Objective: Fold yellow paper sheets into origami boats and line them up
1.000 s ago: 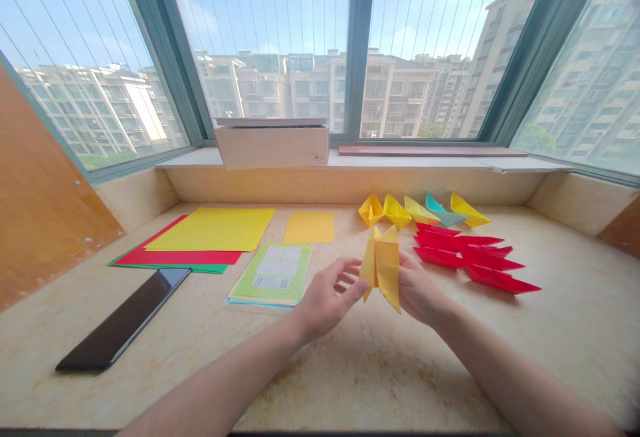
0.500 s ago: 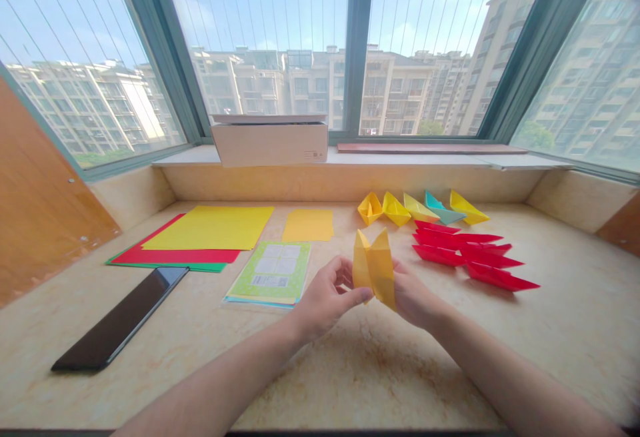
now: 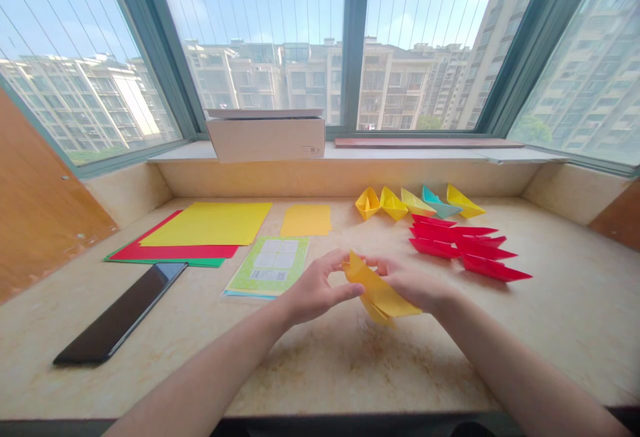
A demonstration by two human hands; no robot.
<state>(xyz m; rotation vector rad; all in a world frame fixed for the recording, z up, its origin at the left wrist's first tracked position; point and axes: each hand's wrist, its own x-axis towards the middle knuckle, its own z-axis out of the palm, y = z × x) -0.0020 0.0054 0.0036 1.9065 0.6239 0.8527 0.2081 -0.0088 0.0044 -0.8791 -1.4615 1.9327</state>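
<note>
With the left hand (image 3: 313,288) and right hand (image 3: 413,280) pinching opposite sides of the folded paper (image 3: 384,295), we seem mid-shaping, needing even pressure, red boats (image 3: 495,268) beyond the right.

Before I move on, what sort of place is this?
Probably a room in a high-up flat: a stone-look ledge, wide windows, and apartment blocks outside.

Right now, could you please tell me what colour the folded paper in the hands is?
Yellow-orange folded paper, clearest in the head view.
</note>
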